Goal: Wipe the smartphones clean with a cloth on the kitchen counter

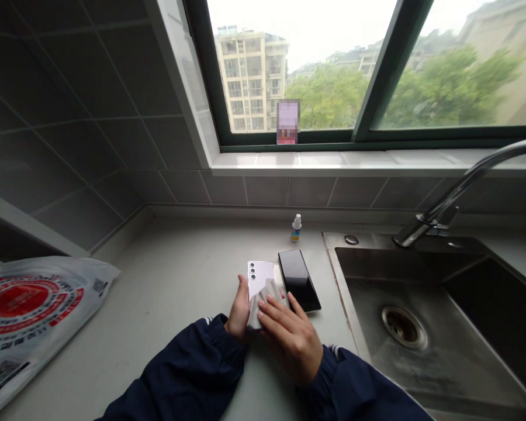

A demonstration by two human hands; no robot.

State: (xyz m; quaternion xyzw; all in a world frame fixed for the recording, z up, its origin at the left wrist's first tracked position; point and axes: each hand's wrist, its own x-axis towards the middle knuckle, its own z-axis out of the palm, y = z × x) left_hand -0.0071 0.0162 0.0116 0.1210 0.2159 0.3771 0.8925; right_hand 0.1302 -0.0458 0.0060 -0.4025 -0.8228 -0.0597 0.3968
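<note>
My left hand (238, 310) grips the lower left edge of a pale lilac smartphone (258, 278), which lies back up with its triple camera lenses showing. My right hand (288, 339) presses a grey wiping cloth (260, 305) onto the lower half of that phone, hiding part of its back. Just right of it, a black smartphone (298, 279) lies with its glossy dark face up, its lower corner close to my right fingers. A small white-capped dropper bottle (296, 229) stands upright behind both phones.
A stainless steel sink (403, 316) with a drain lies to the right, under a chrome faucet (456, 202). A white plastic bag with red print (30, 316) lies on the grey counter (166, 280) at left. Tiled wall and a window sill run along the back.
</note>
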